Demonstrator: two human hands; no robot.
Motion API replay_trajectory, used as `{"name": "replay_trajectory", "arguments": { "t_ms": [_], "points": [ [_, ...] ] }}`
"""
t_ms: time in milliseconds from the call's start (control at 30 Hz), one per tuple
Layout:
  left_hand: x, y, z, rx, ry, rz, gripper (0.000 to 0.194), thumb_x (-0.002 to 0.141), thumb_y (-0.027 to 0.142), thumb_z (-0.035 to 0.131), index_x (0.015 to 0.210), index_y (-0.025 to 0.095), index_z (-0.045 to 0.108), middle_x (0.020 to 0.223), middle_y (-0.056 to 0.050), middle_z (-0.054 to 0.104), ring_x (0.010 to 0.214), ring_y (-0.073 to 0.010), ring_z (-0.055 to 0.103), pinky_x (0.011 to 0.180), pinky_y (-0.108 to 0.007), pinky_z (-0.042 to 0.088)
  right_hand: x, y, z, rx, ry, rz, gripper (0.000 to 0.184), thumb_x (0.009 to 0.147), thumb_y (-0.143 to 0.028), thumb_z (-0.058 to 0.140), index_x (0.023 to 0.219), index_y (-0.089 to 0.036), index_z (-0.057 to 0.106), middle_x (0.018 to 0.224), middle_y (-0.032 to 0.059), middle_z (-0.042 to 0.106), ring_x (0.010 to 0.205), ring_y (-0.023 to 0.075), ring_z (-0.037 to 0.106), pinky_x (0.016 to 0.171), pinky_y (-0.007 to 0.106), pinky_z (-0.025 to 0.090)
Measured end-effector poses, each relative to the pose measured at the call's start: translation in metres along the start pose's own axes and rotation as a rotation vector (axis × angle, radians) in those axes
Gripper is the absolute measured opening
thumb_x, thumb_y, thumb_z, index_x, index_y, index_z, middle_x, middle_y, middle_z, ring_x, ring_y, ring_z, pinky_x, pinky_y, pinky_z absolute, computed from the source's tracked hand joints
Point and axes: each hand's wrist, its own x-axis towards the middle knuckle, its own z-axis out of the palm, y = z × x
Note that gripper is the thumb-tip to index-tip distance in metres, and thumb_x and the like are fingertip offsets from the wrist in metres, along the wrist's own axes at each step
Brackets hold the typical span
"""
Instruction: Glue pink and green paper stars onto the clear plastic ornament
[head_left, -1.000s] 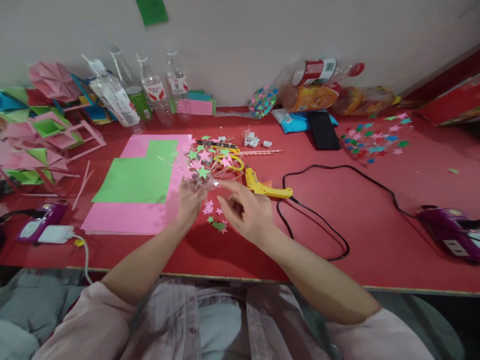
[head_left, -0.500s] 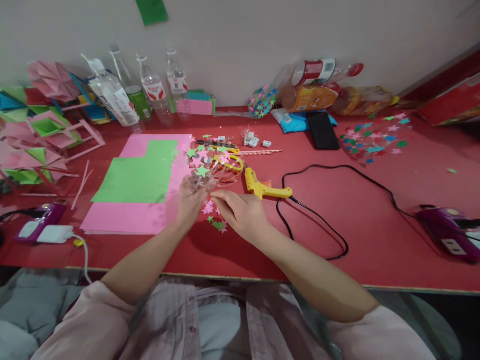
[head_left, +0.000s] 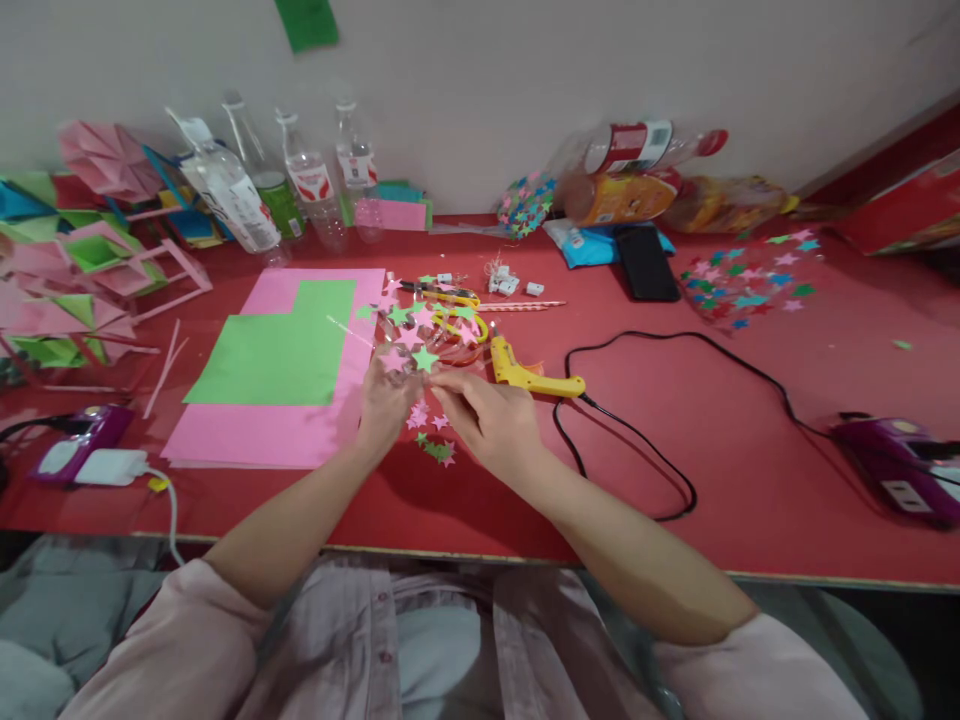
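Note:
My left hand (head_left: 386, 405) is closed around a clear plastic piece (head_left: 409, 312) dotted with pink and green paper stars; its full shape is hard to make out. The fingertips of my right hand (head_left: 491, 415) are pinched together at its near edge, beside a green star (head_left: 425, 360). Whatever lies between those fingertips is too small to tell. Below the hands, loose pink stars (head_left: 418, 413) and green stars (head_left: 437, 452) lie on the red table (head_left: 480, 515). A yellow glue gun (head_left: 536, 380) rests just right of my right hand.
Green paper (head_left: 277, 350) lies over pink sheets (head_left: 240, 435) at left. Yellow-handled scissors (head_left: 454, 297) are behind the hands. A black cord (head_left: 697, 365) loops to a purple power strip (head_left: 896, 465). Bottles (head_left: 311, 180), a phone (head_left: 646, 262) and a star-covered clear piece (head_left: 750, 285) stand farther back.
The starred plastic piece has turned and shifted slightly right and nearer in my left hand, so its stars sit differently. My right fingertips moved slightly, still pinched at its edge.

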Motion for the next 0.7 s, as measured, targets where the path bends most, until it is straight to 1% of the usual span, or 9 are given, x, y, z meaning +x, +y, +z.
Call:
{"name": "replay_trajectory", "arguments": {
  "t_ms": [67,133,233,400,533,600,700],
  "points": [
    [-0.001,-0.003,0.001,-0.046,-0.022,0.008,0.045,0.047,0.035,0.087,0.067,0.021,0.049,0.063,0.007,0.055,0.056,-0.0066,0.054,0.051,-0.018,0.045,0.001,0.0,-0.002,0.01,0.005,0.011,0.02,0.095,-0.025,0.047,0.1,-0.016,0.064,0.069,-0.0002,0.071,0.054,0.0076,0.06,0.054,0.02,0.04],
    [-0.001,-0.004,0.003,-0.09,-0.052,0.019,0.047,0.045,0.036,0.087,0.07,0.022,0.051,0.066,0.007,0.057,0.056,-0.006,0.055,0.05,-0.017,0.045,0.001,-0.001,-0.002,0.003,-0.003,0.031,0.022,0.095,-0.028,0.047,0.103,-0.016,0.064,0.059,-0.0026,0.065,0.049,0.0073,0.055,0.051,0.02,0.038],
    [-0.001,-0.003,0.004,-0.108,-0.043,0.053,0.046,0.047,0.036,0.087,0.073,0.022,0.052,0.067,0.006,0.057,0.056,-0.0049,0.055,0.051,-0.016,0.046,0.0,-0.002,-0.002,0.002,-0.002,0.043,0.024,0.094,-0.031,0.048,0.103,-0.014,0.063,0.051,-0.0057,0.057,0.045,0.0067,0.049,0.049,0.019,0.036],
    [-0.001,-0.005,-0.003,-0.055,-0.003,0.015,0.047,0.05,0.038,0.086,0.081,0.025,0.055,0.069,0.005,0.059,0.056,-0.0071,0.056,0.053,-0.02,0.048,-0.001,-0.004,-0.002,0.044,0.025,0.035,0.02,0.093,-0.029,0.05,0.103,-0.016,0.062,0.051,-0.0081,0.052,0.043,0.0054,0.046,0.049,0.018,0.036],
    [0.002,-0.012,-0.012,-0.085,0.038,0.018,0.048,0.051,0.031,0.086,0.087,0.027,0.055,0.069,0.005,0.058,0.058,-0.0093,0.057,0.053,-0.022,0.048,0.0,-0.006,-0.004,0.072,0.033,0.022,0.018,0.091,-0.026,0.052,0.105,-0.017,0.06,0.052,-0.0091,0.051,0.043,0.0048,0.045,0.048,0.017,0.037],
    [0.004,-0.012,-0.015,-0.077,0.043,0.01,0.05,0.049,0.026,0.086,0.088,0.027,0.054,0.071,0.005,0.06,0.061,-0.0103,0.059,0.058,-0.023,0.051,0.001,-0.008,-0.006,0.089,0.04,0.015,0.017,0.09,-0.024,0.053,0.105,-0.018,0.058,0.051,-0.0101,0.05,0.042,0.0045,0.044,0.047,0.017,0.037],
    [0.005,-0.007,-0.013,0.012,0.043,-0.02,0.05,0.054,0.026,0.085,0.091,0.026,0.052,0.078,0.002,0.063,0.067,-0.0121,0.062,0.063,-0.027,0.053,0.002,-0.011,-0.01,0.137,0.102,-0.011,0.018,0.086,-0.018,0.055,0.104,-0.018,0.053,0.051,-0.0111,0.049,0.04,0.0037,0.043,0.046,0.016,0.036]
  ]
}}
